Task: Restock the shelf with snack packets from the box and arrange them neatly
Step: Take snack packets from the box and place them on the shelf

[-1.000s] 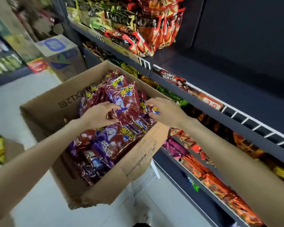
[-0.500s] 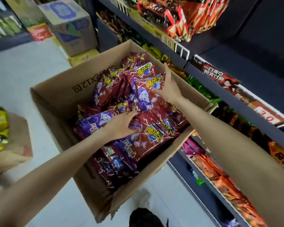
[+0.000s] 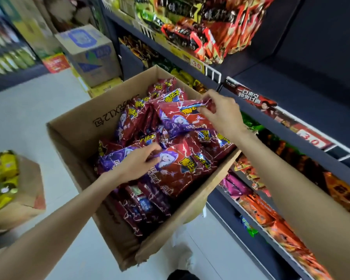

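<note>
An open cardboard box (image 3: 73, 134) sits in front of me, full of red and purple snack packets (image 3: 141, 203). My right hand (image 3: 222, 114) pinches the top edge of one red packet (image 3: 176, 120) at the box's far right side, lifting it slightly. My left hand (image 3: 137, 164) lies over the middle of the pile, fingers closed on the edge of another red packet (image 3: 182, 170). To the right runs a dark shelf (image 3: 303, 102) whose top is bare, with a price strip along its front.
Red and green packets (image 3: 206, 31) fill the shelf section further back. Lower shelves (image 3: 271, 215) hold orange and pink packets. A closed carton (image 3: 89, 55) stands on the floor behind the box. A bag of yellow packets (image 3: 6, 186) sits at left.
My right hand has shifted from flat on the far packets to pinching one packet's top edge and raising it. My left hand has slid right and gripped a packet.
</note>
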